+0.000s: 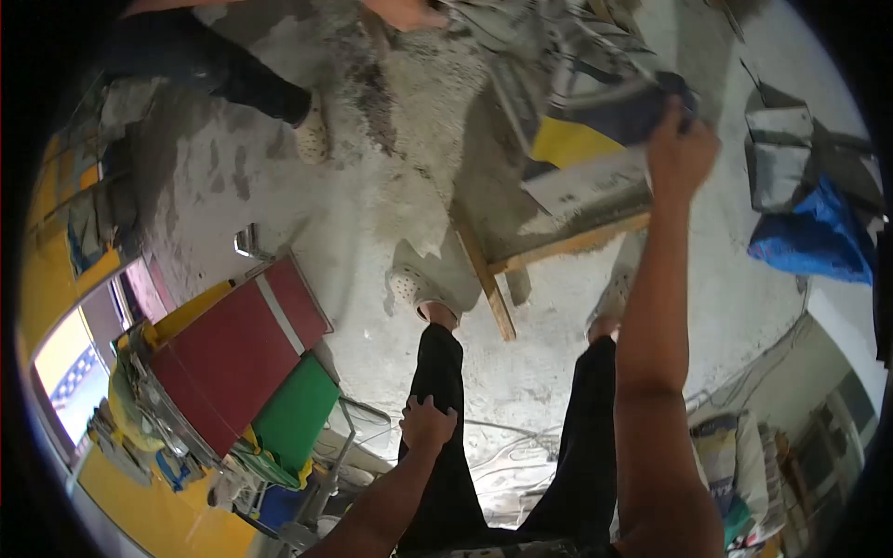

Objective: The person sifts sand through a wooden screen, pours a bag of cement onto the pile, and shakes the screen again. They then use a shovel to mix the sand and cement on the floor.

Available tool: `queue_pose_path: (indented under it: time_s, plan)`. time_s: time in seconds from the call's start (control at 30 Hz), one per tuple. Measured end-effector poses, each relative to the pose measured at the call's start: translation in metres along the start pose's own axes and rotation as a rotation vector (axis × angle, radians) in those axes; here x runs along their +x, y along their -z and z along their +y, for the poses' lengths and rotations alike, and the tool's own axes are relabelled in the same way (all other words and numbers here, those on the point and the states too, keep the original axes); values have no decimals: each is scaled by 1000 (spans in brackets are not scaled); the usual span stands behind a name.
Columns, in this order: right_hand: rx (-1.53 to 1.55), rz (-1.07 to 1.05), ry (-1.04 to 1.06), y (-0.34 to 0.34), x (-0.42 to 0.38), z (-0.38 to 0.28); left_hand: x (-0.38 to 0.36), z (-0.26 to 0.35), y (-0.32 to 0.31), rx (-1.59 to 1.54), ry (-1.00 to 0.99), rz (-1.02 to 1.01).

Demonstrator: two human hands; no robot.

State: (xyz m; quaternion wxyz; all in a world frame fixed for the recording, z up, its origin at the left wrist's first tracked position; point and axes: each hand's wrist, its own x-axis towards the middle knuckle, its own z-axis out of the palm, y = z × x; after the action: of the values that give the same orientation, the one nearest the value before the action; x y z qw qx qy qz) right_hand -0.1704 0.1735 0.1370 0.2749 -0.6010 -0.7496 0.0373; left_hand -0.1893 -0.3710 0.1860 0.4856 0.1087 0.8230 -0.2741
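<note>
**Printed sack (595, 126), edge grip**

Right hand (684, 153) closes on the blurred edge; the sack spreads left of this grip, beyond a wooden frame (569, 246). Left hand (428, 424) lies open on the thigh (441, 372), probably as a brace.

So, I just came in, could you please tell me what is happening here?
The person wearing the camera grips the dark edge of a printed sack with the right hand. The sack is over a wooden frame on the rough floor. Their left hand rests on their left leg. A co-worker's hand is at the top of the view; what it is doing cannot be told.
</note>
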Motion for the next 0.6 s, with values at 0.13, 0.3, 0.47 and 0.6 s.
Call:
queue_pose_path:
  time_s: [0.13, 0.3, 0.47, 0.6]
  plan:
    - [108, 20, -136, 10, 9, 13, -3, -8, -3, -12, -14, 2]
    - [317, 182, -166, 26, 4, -11, 5, -12, 4, -39, -15, 16]
    - [-73, 284, 177, 4, 8, 35, 5, -19, 1, -75, -25, 25]
    - [-228, 294, 344, 29, 2, 32, 8, -21, 0, -90, -16, -2]
